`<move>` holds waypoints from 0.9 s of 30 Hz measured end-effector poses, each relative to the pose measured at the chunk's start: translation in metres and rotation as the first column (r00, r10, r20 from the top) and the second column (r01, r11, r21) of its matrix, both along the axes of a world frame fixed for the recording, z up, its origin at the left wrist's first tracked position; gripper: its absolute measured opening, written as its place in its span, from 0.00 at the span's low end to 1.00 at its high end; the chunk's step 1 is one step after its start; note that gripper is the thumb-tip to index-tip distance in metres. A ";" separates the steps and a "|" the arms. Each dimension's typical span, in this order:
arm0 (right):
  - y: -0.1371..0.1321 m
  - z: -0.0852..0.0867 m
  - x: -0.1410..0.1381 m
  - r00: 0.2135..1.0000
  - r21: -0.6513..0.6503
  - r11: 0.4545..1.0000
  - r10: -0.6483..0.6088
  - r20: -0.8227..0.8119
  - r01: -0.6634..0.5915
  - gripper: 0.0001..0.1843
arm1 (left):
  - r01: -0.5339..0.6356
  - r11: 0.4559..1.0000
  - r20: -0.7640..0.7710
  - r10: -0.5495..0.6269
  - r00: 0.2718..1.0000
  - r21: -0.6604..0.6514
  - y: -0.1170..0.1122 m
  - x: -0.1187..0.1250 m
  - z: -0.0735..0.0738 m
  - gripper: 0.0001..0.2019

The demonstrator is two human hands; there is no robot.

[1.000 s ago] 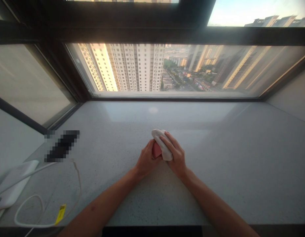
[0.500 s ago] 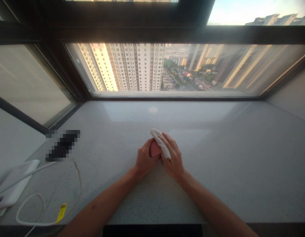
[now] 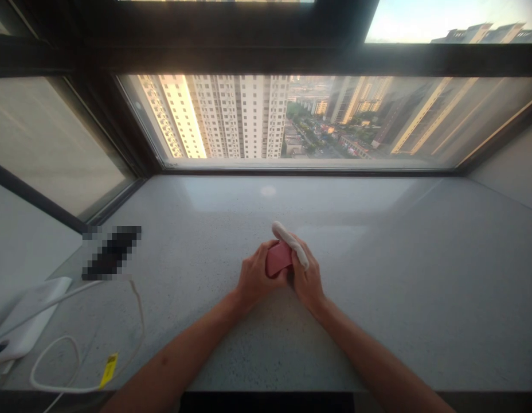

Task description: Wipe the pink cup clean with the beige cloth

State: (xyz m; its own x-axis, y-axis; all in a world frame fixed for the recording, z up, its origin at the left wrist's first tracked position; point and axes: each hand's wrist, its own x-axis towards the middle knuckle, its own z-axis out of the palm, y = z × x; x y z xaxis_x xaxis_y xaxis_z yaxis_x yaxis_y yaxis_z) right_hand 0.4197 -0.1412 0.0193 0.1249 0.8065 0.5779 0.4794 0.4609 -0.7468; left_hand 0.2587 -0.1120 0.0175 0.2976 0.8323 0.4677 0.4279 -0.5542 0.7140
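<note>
Pink and rounded, a small block [image 3: 278,259], its material not settled by the view, is held between the two hands over a speckled stone counter [image 3: 378,321]. It is grasped by the left hand [image 3: 257,278], with the fingers curled around its near side, while a narrow roll of white cloth [image 3: 290,244] is pressed along its right edge by the right hand [image 3: 308,281]. The cloth is drawn into a strip, and its far end projects beyond the block. Only that edge is overlaid by the cloth; most of the pink face is left uncovered. Whether the hands are resting on the counter or are raised from it cannot be told. Off to the left, a pixelated dark slab [image 3: 113,253] lies on the counter, and a flat white device [image 3: 25,321] is placed near the corner, with a white cable [image 3: 55,367] looped beside it and a yellow tag [image 3: 108,370] lying along the cable. Beyond the counter, high-rise towers [image 3: 223,115] are seen through a dark-framed window [image 3: 266,57].
</note>
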 end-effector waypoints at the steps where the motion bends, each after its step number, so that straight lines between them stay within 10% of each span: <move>1: -0.002 0.001 0.001 0.999 0.024 0.999 0.020 0.037 -0.021 0.27 | 0.017 1.000 -0.002 -0.017 1.000 0.001 0.000 -0.001 0.000 0.33; 7: -0.010 0.007 0.006 0.938 0.158 0.979 0.072 0.339 -0.132 0.32 | 0.152 0.987 0.081 -0.147 0.986 -0.051 0.001 -0.006 -0.001 0.25; 13: 0.002 0.001 0.009 1.000 0.012 1.000 0.016 -0.006 -0.016 0.28 | 0.192 0.976 0.134 -0.179 0.975 -0.098 0.002 -0.006 0.009 0.32; 20: -0.012 0.008 0.011 0.898 0.211 0.962 0.066 0.435 -0.173 0.31 | 0.132 0.974 0.096 -0.116 0.989 -0.184 0.006 -0.007 -0.005 0.15; 27: -0.008 0.006 0.013 0.967 0.157 0.986 0.017 0.256 -0.059 0.30 | 0.101 0.984 0.090 -0.088 0.992 -0.150 0.004 -0.003 -0.002 0.23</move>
State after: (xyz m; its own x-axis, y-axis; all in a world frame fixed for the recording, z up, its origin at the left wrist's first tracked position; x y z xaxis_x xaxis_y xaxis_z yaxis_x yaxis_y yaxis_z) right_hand 0.4330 -0.1487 0.0253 -0.0714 0.7005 0.7101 0.6223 0.5876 -0.5171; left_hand 0.2558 -0.1079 0.0158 0.3443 0.8659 0.3628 0.3145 -0.4705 0.8245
